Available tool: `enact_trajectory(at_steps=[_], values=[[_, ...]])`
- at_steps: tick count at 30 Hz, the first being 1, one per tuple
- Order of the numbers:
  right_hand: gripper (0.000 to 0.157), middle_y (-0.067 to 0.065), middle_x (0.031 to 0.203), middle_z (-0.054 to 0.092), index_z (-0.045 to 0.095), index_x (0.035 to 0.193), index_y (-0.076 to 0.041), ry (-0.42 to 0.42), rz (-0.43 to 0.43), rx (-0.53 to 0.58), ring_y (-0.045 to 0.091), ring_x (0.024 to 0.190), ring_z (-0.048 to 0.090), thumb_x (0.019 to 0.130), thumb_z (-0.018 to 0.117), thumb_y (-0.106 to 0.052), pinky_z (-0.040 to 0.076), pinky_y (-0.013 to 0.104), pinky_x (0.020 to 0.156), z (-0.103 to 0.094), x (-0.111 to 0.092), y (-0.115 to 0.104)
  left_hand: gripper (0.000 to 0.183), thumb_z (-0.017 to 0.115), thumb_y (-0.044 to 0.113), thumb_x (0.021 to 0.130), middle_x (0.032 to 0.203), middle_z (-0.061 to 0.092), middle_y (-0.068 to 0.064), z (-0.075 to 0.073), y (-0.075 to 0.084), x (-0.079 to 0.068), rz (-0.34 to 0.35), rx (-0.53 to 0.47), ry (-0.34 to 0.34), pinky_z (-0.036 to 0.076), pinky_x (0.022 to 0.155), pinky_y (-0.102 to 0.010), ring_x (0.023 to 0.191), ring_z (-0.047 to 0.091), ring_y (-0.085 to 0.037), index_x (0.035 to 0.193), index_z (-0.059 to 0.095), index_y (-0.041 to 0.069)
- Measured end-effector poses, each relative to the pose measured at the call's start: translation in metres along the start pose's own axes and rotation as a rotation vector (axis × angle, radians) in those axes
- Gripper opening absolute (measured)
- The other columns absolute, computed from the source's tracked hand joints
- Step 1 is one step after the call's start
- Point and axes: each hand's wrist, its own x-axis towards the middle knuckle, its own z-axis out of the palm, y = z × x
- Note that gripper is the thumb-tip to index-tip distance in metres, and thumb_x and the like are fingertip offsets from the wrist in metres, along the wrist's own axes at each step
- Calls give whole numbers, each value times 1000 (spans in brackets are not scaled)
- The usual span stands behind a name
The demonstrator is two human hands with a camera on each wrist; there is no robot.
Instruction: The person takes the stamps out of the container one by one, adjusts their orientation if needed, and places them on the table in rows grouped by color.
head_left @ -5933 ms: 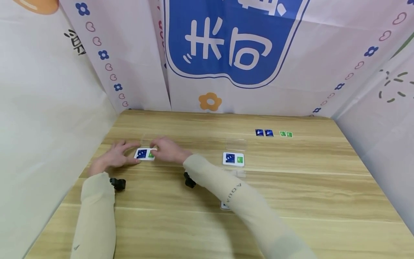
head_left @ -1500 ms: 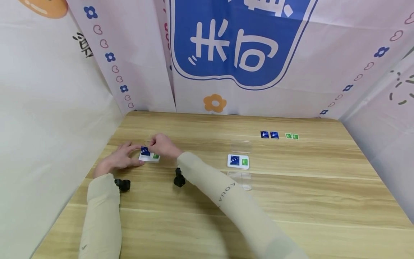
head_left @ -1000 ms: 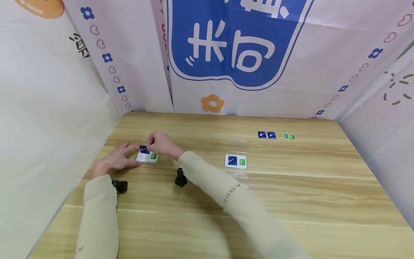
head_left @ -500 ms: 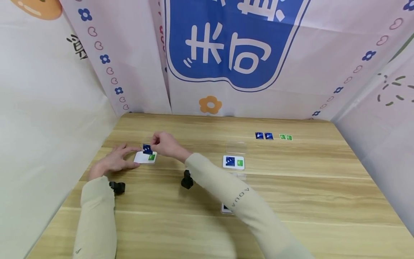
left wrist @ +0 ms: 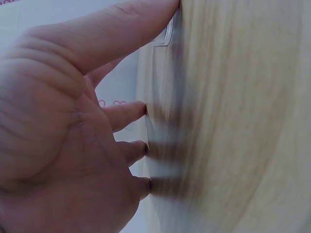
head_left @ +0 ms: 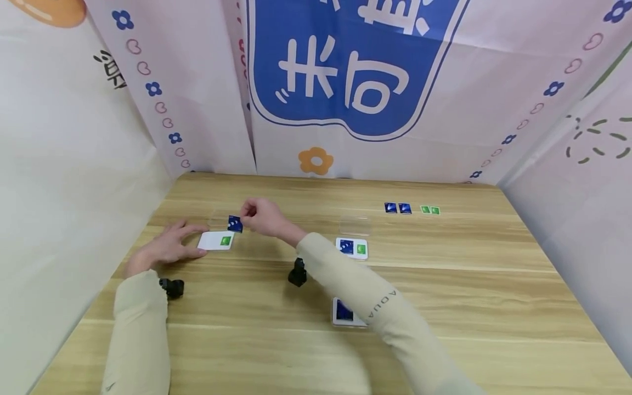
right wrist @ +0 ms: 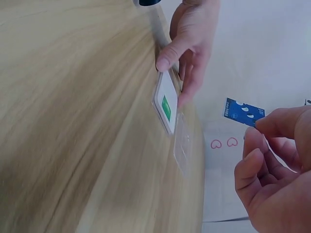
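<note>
My right hand [head_left: 269,218] pinches a blue stamp [right wrist: 243,112] by its edge between thumb and fingertips. In the head view that blue stamp shows just past the upper right corner of a white card [head_left: 211,240]. A green stamp [head_left: 225,241] lies on the card's right half; the left half is bare white. My left hand [head_left: 170,242] holds the card's left end, thumb on the near edge and index finger on the far edge. A clear plastic cover [right wrist: 182,145] lies on the table just beyond the card. The left wrist view shows mostly palm and tabletop.
To the right, another white card [head_left: 352,248] bears a blue and a green stamp, with a clear cover [head_left: 354,225] behind it. Nearer, a case [head_left: 343,311] is partly hidden by my right sleeve. Loose blue stamps [head_left: 405,208] and green stamps [head_left: 435,210] lie far right.
Earlier the blue stamp lay on the left card beside the green one. My right hand has picked it up and carried it right, off the card. My left hand stays at the card.
</note>
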Motion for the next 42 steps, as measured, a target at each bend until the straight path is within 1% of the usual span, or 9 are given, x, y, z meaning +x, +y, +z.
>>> enact_trajectory(at_steps=[4, 12, 18, 25, 31, 34, 38, 40, 42], values=[[5, 4, 86, 63, 64, 96, -3, 16, 3, -3, 8, 69, 57, 94, 62, -6, 52, 17, 59, -8, -4, 2, 74, 71, 48, 85, 155, 4, -41, -1, 3, -1, -7, -22, 0, 10, 98, -84, 136, -1, -70, 146, 44, 15], [4, 3, 87, 63, 63, 96, -6, 17, 9, -10, 10, 71, 58, 95, 60, -8, 52, 19, 60, -21, -11, 6, 75, 71, 49, 85, 155, 4, -40, -1, 3, -2, -35, -32, -11, 10, 99, -84, 136, -1, -69, 146, 43, 16], [4, 4, 88, 63, 62, 96, -7, 32, 6, -9, 11, 71, 58, 95, 58, -8, 52, 20, 60, -33, -16, 15, 75, 71, 48, 85, 155, 6, -40, -2, 3, -2, -17, -25, -2, 11, 98, -83, 137, 2, -69, 146, 43, 15], [8, 6, 92, 63, 62, 100, -8, 42, 2, 26, 14, 75, 59, 96, 56, -10, 52, 22, 62, -49, -22, 25, 75, 71, 49, 85, 154, 4, -42, -2, 2, -2, -23, -19, -7, 9, 99, -84, 136, -1, -70, 146, 43, 15], [9, 6, 90, 63, 63, 101, -7, 57, 3, 52, 16, 72, 58, 96, 56, -10, 49, 22, 57, -59, -26, 30, 74, 71, 49, 86, 155, 4, -41, -2, 1, -2, -24, -16, -8, 9, 99, -83, 137, 0, -69, 146, 42, 16], [9, 6, 88, 64, 64, 100, -7, 70, 6, 41, 22, 73, 62, 96, 57, -11, 49, 22, 55, -64, -27, 34, 75, 71, 49, 86, 155, 4, -40, -2, 1, -2, -27, -22, -9, 9, 99, -83, 138, 0, -68, 146, 42, 16], [10, 7, 89, 65, 65, 101, -7, 90, 15, 27, 36, 81, 65, 96, 58, -13, 50, 23, 55, -72, -29, 38, 75, 71, 49, 86, 156, 3, -40, -2, 1, -2, -33, -31, -15, 8, 99, -84, 138, -2, -68, 147, 42, 17], [11, 8, 90, 65, 66, 102, -7, 97, 23, 29, 38, 83, 65, 96, 58, -13, 50, 23, 56, -75, -30, 40, 75, 71, 50, 86, 156, 2, -40, -2, 0, -2, -33, -35, -16, 8, 99, -84, 138, -2, -68, 147, 42, 17], [11, 7, 90, 65, 66, 102, -7, 104, 34, 29, 37, 83, 65, 96, 59, -13, 50, 23, 55, -80, -32, 43, 75, 70, 50, 86, 156, 2, -39, -2, 0, -2, -32, -34, -13, 8, 99, -84, 138, -2, -68, 147, 42, 17]])
